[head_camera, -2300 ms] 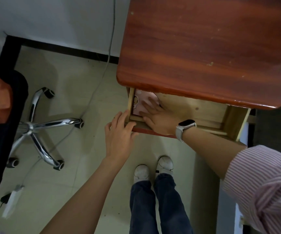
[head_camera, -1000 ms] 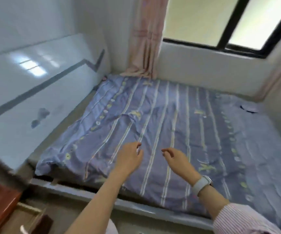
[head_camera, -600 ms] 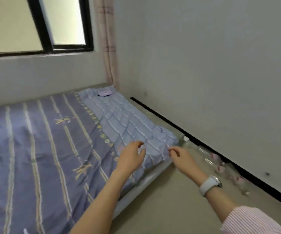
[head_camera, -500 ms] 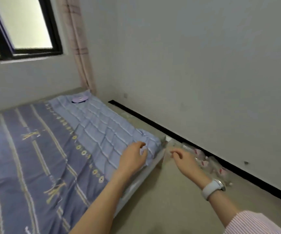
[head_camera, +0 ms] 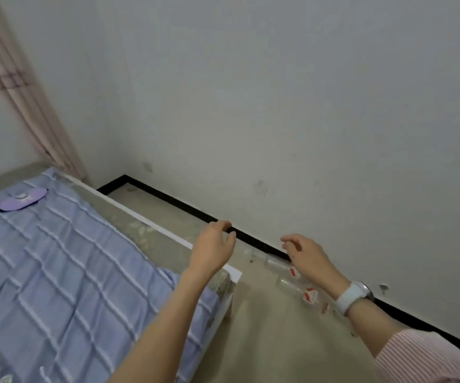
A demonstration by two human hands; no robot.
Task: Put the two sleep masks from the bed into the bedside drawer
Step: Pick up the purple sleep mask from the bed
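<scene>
A purple sleep mask [head_camera: 22,199] lies flat on the blue bedspread [head_camera: 57,272] near the far corner of the bed, by the curtain. My left hand [head_camera: 214,250] floats over the bed's near corner, fingers loosely curled and holding nothing. My right hand [head_camera: 305,255], with a white watch on its wrist, hovers above the floor beside the bed, also holding nothing. Both hands are well short of the mask. The bedside drawer is out of view.
The bed's white frame edge [head_camera: 151,225] runs diagonally toward the wall. Several clear plastic bottles with red labels [head_camera: 295,275] lie on the floor along the black skirting [head_camera: 251,239]. A pink curtain [head_camera: 27,106] hangs at the far left.
The view has swung from the open drawer, across the bed, to its right side and the wall. Both hands left the drawer and now hang free; the mask has come closer.
</scene>
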